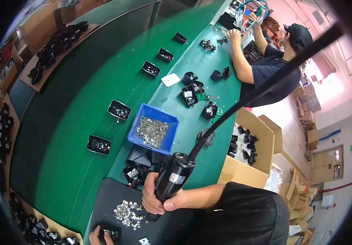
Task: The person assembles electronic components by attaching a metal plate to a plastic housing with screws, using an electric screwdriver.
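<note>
My right hand (pixel 159 198) is wrapped around a black electric screwdriver (pixel 171 175), whose thick cable rises toward the upper right. The driver's lower end points down at the black mat (pixel 106 194), close to a loose pile of small silvery metal parts (pixel 128 214). At the bottom edge, the fingers of my left hand (pixel 98 237) grip a small black housing (pixel 114 234), partly cut off by the frame. A small white-and-metal piece (pixel 144 241) lies on the mat nearby. Above the mat sits an open black housing (pixel 133 174) with wires showing.
A blue bin (pixel 174 134) holds many small metal parts. Several open black housings (pixel 119 110) stand along the green belt (pixel 70 171). More housings and a white plate (pixel 170 80) lie on the bench. A co-worker (pixel 272 67) works farther along; a cardboard box (pixel 266 143) stands right.
</note>
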`<state>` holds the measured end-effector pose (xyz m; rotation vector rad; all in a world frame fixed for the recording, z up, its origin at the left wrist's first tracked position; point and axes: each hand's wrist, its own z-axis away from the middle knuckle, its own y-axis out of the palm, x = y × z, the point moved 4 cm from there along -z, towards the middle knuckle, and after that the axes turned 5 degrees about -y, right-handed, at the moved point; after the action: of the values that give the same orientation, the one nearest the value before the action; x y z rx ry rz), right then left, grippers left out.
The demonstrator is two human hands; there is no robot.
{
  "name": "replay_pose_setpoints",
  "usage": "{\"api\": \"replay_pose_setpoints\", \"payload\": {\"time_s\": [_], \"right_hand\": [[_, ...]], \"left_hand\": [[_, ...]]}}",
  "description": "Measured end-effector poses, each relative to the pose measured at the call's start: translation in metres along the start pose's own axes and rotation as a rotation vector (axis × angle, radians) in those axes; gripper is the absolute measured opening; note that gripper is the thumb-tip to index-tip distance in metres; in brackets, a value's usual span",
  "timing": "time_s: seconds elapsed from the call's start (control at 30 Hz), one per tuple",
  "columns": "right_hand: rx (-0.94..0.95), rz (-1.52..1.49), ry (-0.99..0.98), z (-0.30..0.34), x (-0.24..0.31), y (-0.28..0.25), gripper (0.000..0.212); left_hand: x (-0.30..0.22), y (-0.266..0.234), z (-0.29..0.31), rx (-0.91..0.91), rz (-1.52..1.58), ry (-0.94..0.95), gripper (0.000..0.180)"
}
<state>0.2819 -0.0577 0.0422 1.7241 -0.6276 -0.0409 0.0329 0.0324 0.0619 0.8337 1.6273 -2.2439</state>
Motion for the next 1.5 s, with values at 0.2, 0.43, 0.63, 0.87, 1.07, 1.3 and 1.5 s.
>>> {"api": "replay_pose_setpoints", "payload": {"time_s": [0.2, 0.43, 0.63, 0.87, 1.07, 1.3, 1.5], "right_hand": [[0.033, 0.000, -0.037, -0.011, 0.016, 0.008, 0.042], [0.010, 0.039, -0.035, -0.016, 0.013, 0.018, 0.043], [-0.015, 0.014, 0.004, -0.024, 0.004, 0.035, 0.042], [0.017, -0.003, 0.019, -0.028, -0.010, 0.045, 0.042], [-0.011, 0.005, 0.015, -0.025, -0.009, 0.044, 0.043], [-0.015, 0.037, 0.002, -0.025, -0.008, 0.040, 0.043], [-0.052, 0.042, -0.005, -0.026, -0.007, 0.042, 0.045]], "left_hand": [[-0.002, 0.005, 0.003, -0.040, 0.062, 0.051, 0.027], [-0.020, -0.005, 0.012, -0.160, -0.029, 0.395, 0.039], [-0.045, 0.000, 0.037, -0.160, 0.026, 0.702, 0.039], [-0.063, 0.028, 0.045, -0.097, 0.107, 0.691, 0.031], [-0.074, 0.031, 0.043, -0.087, 0.188, 0.716, 0.017], [-0.078, 0.035, 0.042, -0.082, 0.213, 0.730, 0.013], [-0.073, 0.035, 0.044, -0.091, 0.201, 0.736, 0.012]]}}
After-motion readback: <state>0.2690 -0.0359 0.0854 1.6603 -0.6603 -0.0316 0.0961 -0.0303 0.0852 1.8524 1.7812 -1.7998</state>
